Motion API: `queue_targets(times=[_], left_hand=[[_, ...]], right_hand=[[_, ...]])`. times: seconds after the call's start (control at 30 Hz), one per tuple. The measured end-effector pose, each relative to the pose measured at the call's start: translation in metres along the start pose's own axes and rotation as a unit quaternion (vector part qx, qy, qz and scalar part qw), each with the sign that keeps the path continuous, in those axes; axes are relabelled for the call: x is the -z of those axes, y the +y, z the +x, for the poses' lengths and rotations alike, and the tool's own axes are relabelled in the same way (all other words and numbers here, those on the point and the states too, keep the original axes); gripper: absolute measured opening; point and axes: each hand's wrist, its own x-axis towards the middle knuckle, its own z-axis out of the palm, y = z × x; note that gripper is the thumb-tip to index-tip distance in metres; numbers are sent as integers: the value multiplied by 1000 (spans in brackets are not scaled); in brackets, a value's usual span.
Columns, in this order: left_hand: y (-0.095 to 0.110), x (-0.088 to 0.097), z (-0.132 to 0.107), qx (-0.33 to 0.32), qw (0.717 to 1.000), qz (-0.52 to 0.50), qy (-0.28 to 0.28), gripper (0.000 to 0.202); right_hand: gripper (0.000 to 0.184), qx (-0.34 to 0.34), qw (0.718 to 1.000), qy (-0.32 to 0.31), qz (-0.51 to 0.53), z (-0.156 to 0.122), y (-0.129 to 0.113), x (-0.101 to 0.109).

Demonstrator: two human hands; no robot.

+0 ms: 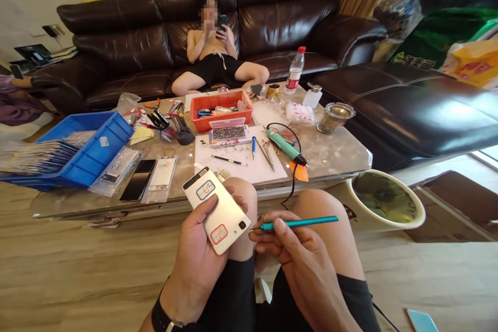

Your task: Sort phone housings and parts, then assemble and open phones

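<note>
My left hand (pixel 204 246) is wrapped round a pale gold smartphone (pixel 226 207), its back turned up and the thumb lying across it. Two handwritten labels, one framed in blue and one in red, stick to the phone's back, and a camera lens shows at the corner nearest my right hand. In my right hand (pixel 298 254) I pinch a slim teal pen-shaped tool (pixel 311 222) with a fine tip; its exact kind cannot be made out. The tip points left, close beside the phone's lens corner; whether it touches is unclear.
Ahead stands a low table with an orange tray (pixel 221 119), a box of small screws (pixel 229 134), tweezers (pixel 266 155), a green corded power tool (pixel 286 146) and a blue bin (pixel 93 153). A waste bin (pixel 420 212) stands right. A person (pixel 213 52) sits on the sofa.
</note>
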Motion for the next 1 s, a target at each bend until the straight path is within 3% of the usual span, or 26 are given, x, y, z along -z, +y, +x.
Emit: queue_targets(times=[0.3, 0.4, 0.7, 0.9, 1.0], left_hand=[[8, 4, 21, -3, 996, -35, 86, 30], [6, 6, 27, -14, 995, -47, 90, 32], [-7, 21, 30, -88, 995, -29, 28, 36], [-19, 17, 8, -113, 993, -8, -40, 43], [-20, 26, -7, -108, 992, 42, -47, 39]], right_hand=[[31, -21, 1000, -11, 20, 33, 16, -12], [29, -28, 999, -14, 13, 40, 20, -15], [29, -24, 1000, -3, -9, 45, 22, -18], [30, 15, 1000, 23, -1, 55, 25, -23], [36, 14, 998, 52, -41, 66, 22, -23]])
